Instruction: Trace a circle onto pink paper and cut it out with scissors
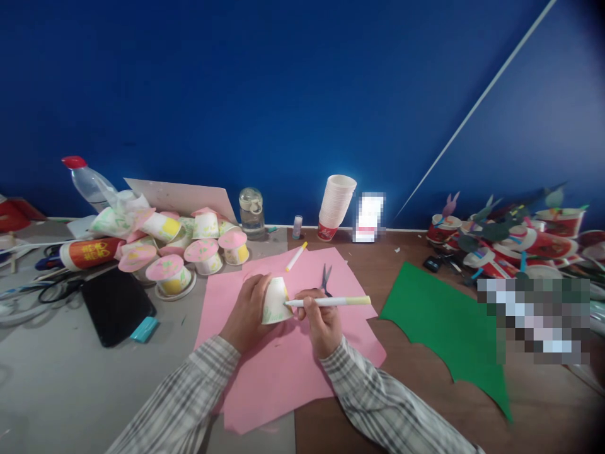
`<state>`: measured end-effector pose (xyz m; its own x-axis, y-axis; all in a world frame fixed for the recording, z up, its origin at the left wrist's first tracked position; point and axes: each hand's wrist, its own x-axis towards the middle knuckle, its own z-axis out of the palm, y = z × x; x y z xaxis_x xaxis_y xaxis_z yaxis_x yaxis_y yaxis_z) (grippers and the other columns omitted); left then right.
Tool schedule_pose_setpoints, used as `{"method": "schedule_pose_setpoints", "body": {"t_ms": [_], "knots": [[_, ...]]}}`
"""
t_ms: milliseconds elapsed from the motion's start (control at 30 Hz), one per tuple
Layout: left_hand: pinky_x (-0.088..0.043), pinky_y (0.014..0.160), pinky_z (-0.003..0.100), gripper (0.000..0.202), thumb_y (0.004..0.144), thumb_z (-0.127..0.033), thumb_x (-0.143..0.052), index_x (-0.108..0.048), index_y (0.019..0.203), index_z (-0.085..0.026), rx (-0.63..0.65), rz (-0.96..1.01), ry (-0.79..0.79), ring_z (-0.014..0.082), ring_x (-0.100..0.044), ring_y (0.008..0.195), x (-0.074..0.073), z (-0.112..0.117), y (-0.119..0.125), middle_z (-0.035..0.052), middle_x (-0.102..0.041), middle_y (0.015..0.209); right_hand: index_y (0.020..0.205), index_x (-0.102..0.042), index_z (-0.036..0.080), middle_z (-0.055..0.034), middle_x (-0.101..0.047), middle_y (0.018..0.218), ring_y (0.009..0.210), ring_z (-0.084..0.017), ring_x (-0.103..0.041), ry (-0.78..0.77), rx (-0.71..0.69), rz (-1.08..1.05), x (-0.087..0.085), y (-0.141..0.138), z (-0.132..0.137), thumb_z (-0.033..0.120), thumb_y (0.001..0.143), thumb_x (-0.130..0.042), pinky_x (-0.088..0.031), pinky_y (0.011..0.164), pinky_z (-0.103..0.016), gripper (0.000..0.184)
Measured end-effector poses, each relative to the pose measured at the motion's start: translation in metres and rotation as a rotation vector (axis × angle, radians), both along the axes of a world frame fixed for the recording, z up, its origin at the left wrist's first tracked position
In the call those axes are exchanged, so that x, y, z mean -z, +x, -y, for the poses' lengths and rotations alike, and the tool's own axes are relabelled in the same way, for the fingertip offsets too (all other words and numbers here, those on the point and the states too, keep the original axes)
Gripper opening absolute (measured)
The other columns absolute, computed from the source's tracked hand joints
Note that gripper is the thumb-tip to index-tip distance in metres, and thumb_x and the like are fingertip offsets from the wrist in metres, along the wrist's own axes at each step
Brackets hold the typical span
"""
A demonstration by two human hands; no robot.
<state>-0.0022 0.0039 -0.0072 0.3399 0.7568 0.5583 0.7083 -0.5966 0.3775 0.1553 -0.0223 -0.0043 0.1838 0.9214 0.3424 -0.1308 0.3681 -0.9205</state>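
Observation:
My left hand (249,312) is wrapped round a white paper cup (275,302) from its left side, over the pink paper (265,397). Green marks show near the cup's lower edge and a yellow patch runs along its right side. Between the fingers of my right hand (321,325) is a marker (338,302) with a pale yellow end pointing right. Its tip is at the cup's right side; whether it touches cannot be made out. Scissors (326,280) lie just behind my right hand. A yellow-and-white marker piece (297,257) rests on the pink paper behind the cup.
Left stand several decorated cups with pink discs (169,271), a black tablet-like device (118,309) and a glass bottle (252,214). Along the blue wall leans a stack of paper cups (337,202). Right lie green paper (439,321) and a pile of red cup crafts (539,243).

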Motion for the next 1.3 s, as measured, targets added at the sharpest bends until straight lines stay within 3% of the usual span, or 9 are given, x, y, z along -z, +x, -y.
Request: {"method": "schedule_pose_setpoints", "body": {"t_ms": [533,1300], "knots": [[-0.042,0.093,0.051,0.080,0.063,-0.044,-0.064,-0.023,0.127,-0.019,0.008,0.032,-0.022,0.0307,-0.040,0.112,-0.0015,0.0011,0.0005,0.0144,-0.044,0.115,0.072,-0.063,0.017,0.0031,-0.050,0.046,0.043,-0.016,-0.049,-0.053,-0.057,-0.057,0.0010,0.0008,0.0006,0.035,0.077,-0.052,-0.040,0.042,-0.025,0.022],[-0.041,0.093,0.052,0.080,0.062,-0.039,-0.064,-0.021,0.128,-0.021,0.017,0.038,-0.036,0.0311,-0.040,0.112,0.0005,0.0001,-0.0004,0.0135,-0.043,0.115,0.072,-0.064,0.018,0.0026,-0.052,0.049,0.045,-0.017,-0.051,-0.018,-0.013,0.025,0.0063,0.0015,-0.0016,0.029,0.079,-0.048,-0.043,0.046,-0.028,0.020]]}}
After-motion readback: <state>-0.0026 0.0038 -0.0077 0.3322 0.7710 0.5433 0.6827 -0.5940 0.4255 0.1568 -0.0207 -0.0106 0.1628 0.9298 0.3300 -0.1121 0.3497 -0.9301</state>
